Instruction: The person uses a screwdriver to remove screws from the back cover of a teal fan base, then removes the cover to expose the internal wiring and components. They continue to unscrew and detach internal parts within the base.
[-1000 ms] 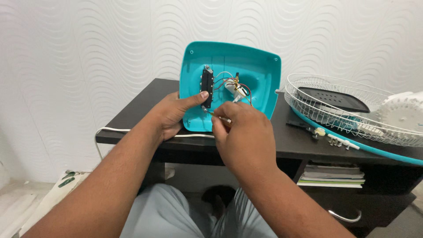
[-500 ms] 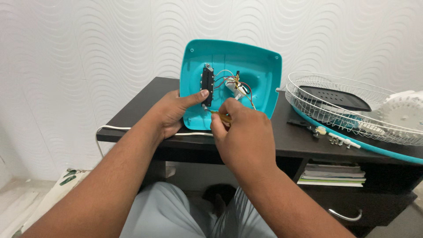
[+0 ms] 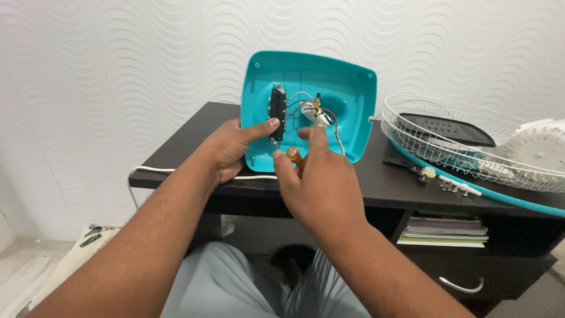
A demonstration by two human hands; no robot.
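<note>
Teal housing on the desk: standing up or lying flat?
Standing up. The teal housing rests on its lower edge on the black desk, open inside facing the camera, steadied by the left hand.

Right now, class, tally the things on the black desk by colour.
Teal: 2, square plastic fan base cover, ring under the wire guard
White: 3, wire fan guard, fan blade, power cord
Black: 1, oval panel
Total: 6
</note>
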